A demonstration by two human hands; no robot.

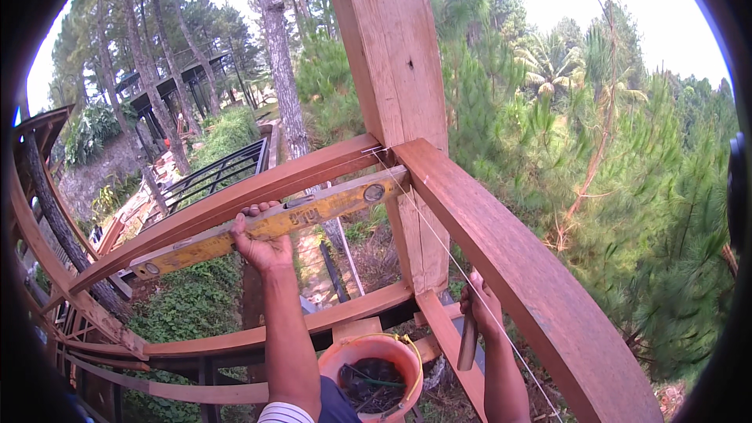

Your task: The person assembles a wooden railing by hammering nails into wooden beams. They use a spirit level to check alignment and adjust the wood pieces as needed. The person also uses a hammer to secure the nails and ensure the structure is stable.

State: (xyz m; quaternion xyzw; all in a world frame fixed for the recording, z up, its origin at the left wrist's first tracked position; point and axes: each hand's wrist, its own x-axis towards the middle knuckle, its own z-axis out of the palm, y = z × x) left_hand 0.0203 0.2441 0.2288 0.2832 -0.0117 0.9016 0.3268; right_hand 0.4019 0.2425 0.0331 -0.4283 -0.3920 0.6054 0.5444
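Note:
My left hand grips a long yellow spirit level and presses it against the inner face of a reddish wooden top rail. The level runs from lower left up toward a thick upright wooden post. My right hand is lower, beside the post's base, closed around the handle of a tool that hangs downward; its head is hidden. A thin white string stretches from the post corner down across my right hand.
A second wide rail runs from the post to the lower right. An orange bucket with dark contents sits below between my arms. Lower rails curve left. Pine trees, a slope and dark-roofed structures lie beyond.

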